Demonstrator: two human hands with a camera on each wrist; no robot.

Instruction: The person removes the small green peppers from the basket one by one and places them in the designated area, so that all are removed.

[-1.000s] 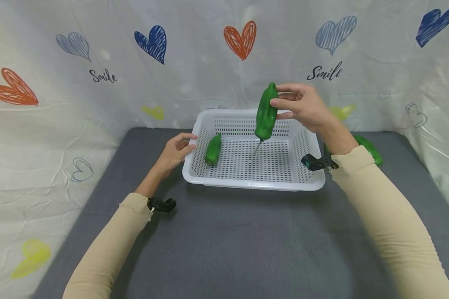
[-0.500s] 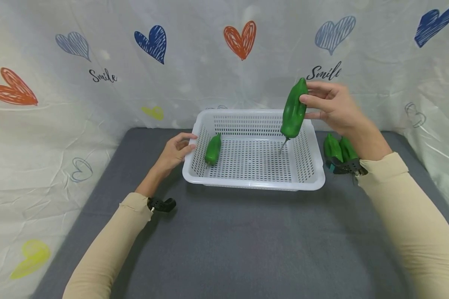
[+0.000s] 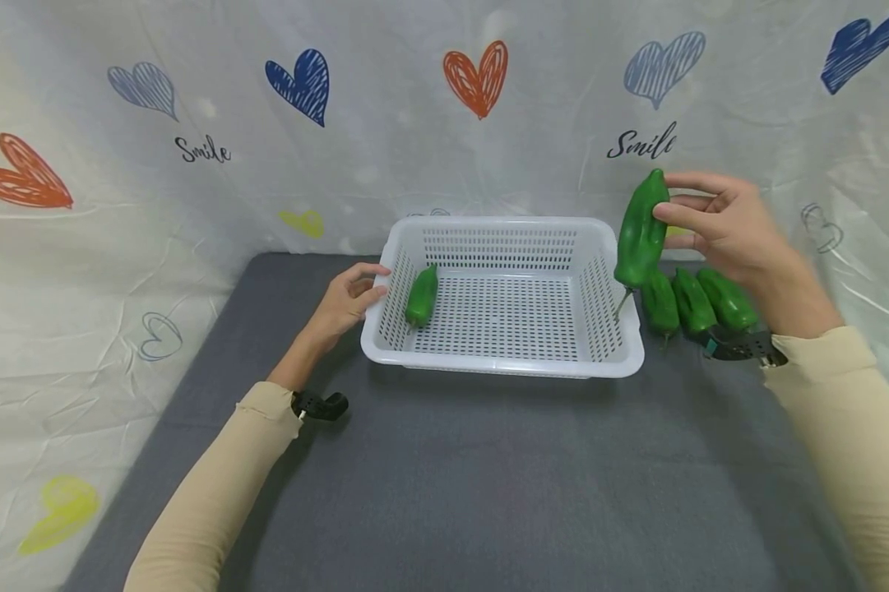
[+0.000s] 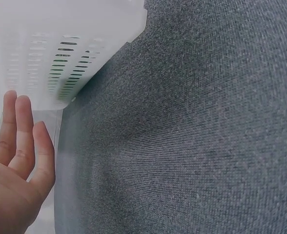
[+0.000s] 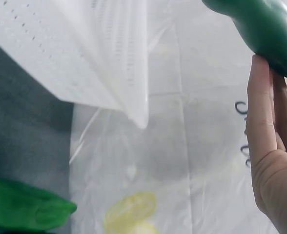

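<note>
Grey counter (image 3: pixel 488 477), bearing a white slotted basket (image 3: pixel 488 366). My left grip (image 3: pixel 346 298) is relaxed at its left end; only the left-wrist view shows three nearly straight fingers (image 4: pixel 24 134) there. My right grip (image 3: pixel 733 224) pinches a green pepper (image 3: pixel 641 237), raised near the basket's right end. It's probably light, firm and slick, best held mid-body. Its thin stem (image 3: pixel 623 302), hanging down, looks snappable.

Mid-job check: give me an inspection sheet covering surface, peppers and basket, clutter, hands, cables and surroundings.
Surface: grey woven cloth
White basket: open side up on the cloth, one pepper inside by its left wall
Loose peppers: three lying on the cloth, right of the basket
Clutter: nothing seen
Left hand: rests at the basket's left rim
Right hand: holds a fifth pepper raised, stem down
Cables: nothing seen
Surroundings: pale curtain printed with hearts and "Smile"
</note>
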